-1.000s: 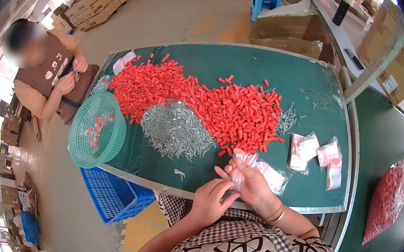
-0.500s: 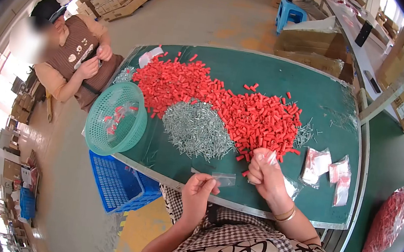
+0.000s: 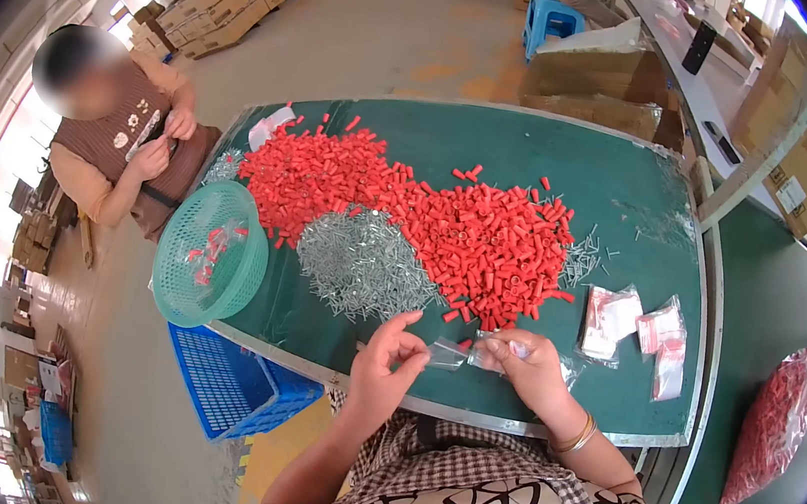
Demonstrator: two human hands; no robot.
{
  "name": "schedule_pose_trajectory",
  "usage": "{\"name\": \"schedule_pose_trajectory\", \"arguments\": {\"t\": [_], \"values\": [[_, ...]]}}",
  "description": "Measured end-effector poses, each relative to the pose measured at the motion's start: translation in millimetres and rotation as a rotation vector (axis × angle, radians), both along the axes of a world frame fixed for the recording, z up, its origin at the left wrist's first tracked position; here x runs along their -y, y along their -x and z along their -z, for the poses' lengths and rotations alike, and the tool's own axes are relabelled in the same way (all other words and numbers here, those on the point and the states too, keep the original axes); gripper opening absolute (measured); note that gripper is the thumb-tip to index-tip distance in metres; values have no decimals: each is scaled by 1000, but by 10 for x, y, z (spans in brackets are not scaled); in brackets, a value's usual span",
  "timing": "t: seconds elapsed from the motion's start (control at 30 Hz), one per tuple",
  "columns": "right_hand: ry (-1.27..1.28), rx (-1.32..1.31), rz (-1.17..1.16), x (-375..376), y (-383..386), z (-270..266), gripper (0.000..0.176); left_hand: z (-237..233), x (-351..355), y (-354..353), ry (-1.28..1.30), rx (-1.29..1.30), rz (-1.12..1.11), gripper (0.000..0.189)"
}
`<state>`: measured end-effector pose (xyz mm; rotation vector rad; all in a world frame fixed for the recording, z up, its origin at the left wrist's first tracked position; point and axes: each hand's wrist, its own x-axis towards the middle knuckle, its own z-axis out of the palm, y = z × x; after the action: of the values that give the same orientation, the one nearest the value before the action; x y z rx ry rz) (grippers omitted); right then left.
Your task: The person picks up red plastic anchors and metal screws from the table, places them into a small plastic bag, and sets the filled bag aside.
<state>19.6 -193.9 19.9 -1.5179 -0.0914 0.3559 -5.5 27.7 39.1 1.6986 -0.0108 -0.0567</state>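
Observation:
Near the table's front edge, my left hand (image 3: 388,361) pinches one end of a small clear plastic bag (image 3: 447,354). Just right of it, my right hand (image 3: 527,368) is closed on clear plastic, its fingers close to the bag. Whether this is the same bag or another one is unclear. Beyond my hands lies a heap of red plastic plugs (image 3: 495,243). A pile of silver screws (image 3: 362,265) sits to its left. More clear plastic pokes out beneath my right hand.
A green basket (image 3: 178,260) with filled bags stands at the table's left edge, above a blue crate (image 3: 236,388). Packs of small bags (image 3: 608,323) lie at the right. A co-worker (image 3: 121,132) is at the far left. A large red-filled bag (image 3: 773,428) lies far right.
My right hand has come down and left from the red heap towards my left hand. My left hand has risen slightly with the bag. The whole view has shifted a little.

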Motion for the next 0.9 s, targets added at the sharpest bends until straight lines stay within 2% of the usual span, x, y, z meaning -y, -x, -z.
{"name": "schedule_pose_trajectory", "arguments": {"t": [0.07, 0.17, 0.3, 0.33, 0.43, 0.47, 0.53, 0.6, 0.73, 0.83, 0.9], "values": [[75, 63, -21, 41, -6, -119, 18, -81, -43, -52, -163, 39, 120, 55], [88, 151, 6, 7, -3, -106, 16, -211, -25, -151, -249, 66, 247, 55], [217, 306, -50, 56, 11, -159, 22, -285, 58, -243, -208, -5, 335, 53], [161, 222, -104, 66, 5, -150, 23, -293, 84, -255, -205, -15, 351, 51], [54, 324, 16, 41, 40, 33, 17, -272, 92, -310, -214, -57, 384, 48], [7, 234, 47, 37, 64, 43, 15, -244, 85, -321, -219, -72, 389, 48], [-90, 62, 104, 7, 79, -5, 11, 10, 51, -319, -110, 31, 225, 45], [-47, 112, 158, -52, 90, 83, 8, 60, 97, -262, 37, 97, 102, 40], [13, 99, 218, -168, 99, 197, 8, 137, 281, -184, 12, 25, 39, 37], [-25, 75, 219, -207, 86, 68, 9, 196, 204, -185, 18, -127, 82, 29], [37, 135, 162, -170, 78, 87, 9, 242, 126, -202, -22, -115, 113, 23]]}}
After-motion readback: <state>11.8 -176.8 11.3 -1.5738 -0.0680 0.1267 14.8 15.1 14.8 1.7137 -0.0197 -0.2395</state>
